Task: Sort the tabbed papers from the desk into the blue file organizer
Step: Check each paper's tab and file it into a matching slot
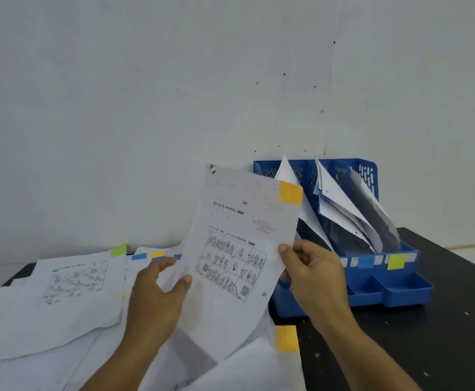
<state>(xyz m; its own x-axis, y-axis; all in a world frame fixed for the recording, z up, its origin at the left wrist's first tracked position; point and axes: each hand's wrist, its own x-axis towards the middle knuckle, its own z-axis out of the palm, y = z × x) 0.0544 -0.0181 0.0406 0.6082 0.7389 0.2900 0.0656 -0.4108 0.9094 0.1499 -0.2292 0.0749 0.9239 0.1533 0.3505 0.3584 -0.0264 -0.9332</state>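
Held sheet: a printed page (239,244) with a grid of small drawings, up off the desk, tilted, a yellow tab (290,193) at its top right corner.
Grip: left hand (157,294) pinches the lower left edge, right hand (312,272) the right edge.
Paper pile: loose tabbed sheets (61,300) spread on the near left, green, blue and yellow tabs showing.
Organizer: blue file organizer (372,283) far right, upright slots holding leaning papers, coloured labels along its front lip.
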